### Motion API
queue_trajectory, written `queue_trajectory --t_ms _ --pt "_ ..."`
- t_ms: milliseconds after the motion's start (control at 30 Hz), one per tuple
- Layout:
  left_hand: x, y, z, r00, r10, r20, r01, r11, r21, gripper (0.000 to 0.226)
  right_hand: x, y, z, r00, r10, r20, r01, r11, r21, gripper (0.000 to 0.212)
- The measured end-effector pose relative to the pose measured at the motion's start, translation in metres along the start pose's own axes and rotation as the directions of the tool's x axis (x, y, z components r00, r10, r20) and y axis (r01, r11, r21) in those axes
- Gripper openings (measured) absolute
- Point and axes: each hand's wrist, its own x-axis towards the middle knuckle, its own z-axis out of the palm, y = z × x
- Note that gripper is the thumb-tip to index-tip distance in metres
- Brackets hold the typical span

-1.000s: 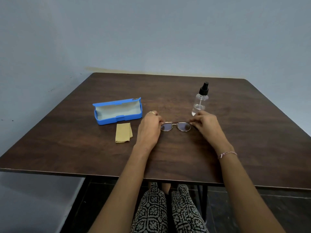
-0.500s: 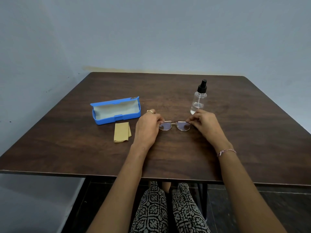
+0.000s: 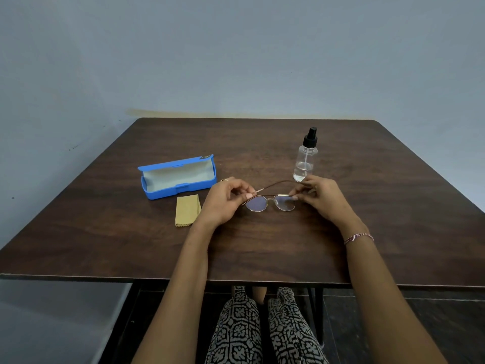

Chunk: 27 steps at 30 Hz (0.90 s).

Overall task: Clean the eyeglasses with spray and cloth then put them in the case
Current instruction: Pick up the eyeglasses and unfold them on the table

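Note:
Thin metal-framed eyeglasses [image 3: 270, 203] are held just above the middle of the dark wooden table [image 3: 262, 245]. My left hand [image 3: 223, 200] pinches the left end of the frame. My right hand [image 3: 322, 198] pinches the right end, and one temple arm swings out behind the lenses. A blue eyeglass case [image 3: 178, 177] lies open to the left, its pale lining showing. A folded yellow cloth [image 3: 186, 210] lies in front of the case. A clear spray bottle [image 3: 305, 156] with a black nozzle stands upright just behind my right hand.
The table's far edge meets a pale blue wall. My patterned trousers [image 3: 262, 329] and the table legs show below the near edge.
The glasses have come up off the table in both hands, and a temple arm has unfolded behind the lenses. Case, cloth and bottle stay where they were.

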Motion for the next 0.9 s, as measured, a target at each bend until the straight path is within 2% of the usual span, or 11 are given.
queue_trajectory --t_ms 67,200,367,600,800,900 --pt "0.0 0.001 -0.001 1.0 0.001 -0.012 -0.002 0.996 -0.085 0.024 0.0 0.002 -0.001 1.0 0.013 0.003 -0.013 1.0 0.023 0.022" --pt "-0.001 0.002 0.001 0.998 -0.001 -0.069 -0.011 0.986 -0.167 0.02 0.0 0.006 0.001 1.0 0.028 -0.011 -0.028 0.999 0.022 0.015" --pt "0.002 0.001 0.002 0.981 -0.086 -0.171 0.003 0.899 -0.437 0.027 -0.001 0.004 0.002 0.996 0.073 -0.058 -0.067 0.993 0.099 0.011" --pt "-0.001 0.005 0.003 0.958 -0.184 -0.218 0.057 0.871 -0.488 0.016 -0.002 0.0 0.004 0.988 0.147 -0.047 -0.136 0.972 0.194 0.01" --pt "0.001 0.0 0.002 0.921 -0.268 -0.281 0.099 0.861 -0.498 0.011 -0.002 -0.006 0.008 0.97 0.233 -0.064 -0.183 0.883 0.431 0.007" --pt "0.004 -0.006 0.004 0.901 -0.316 -0.298 0.162 0.881 -0.444 0.007 0.0 -0.005 0.013 0.963 0.262 -0.056 -0.215 0.882 0.419 0.009"
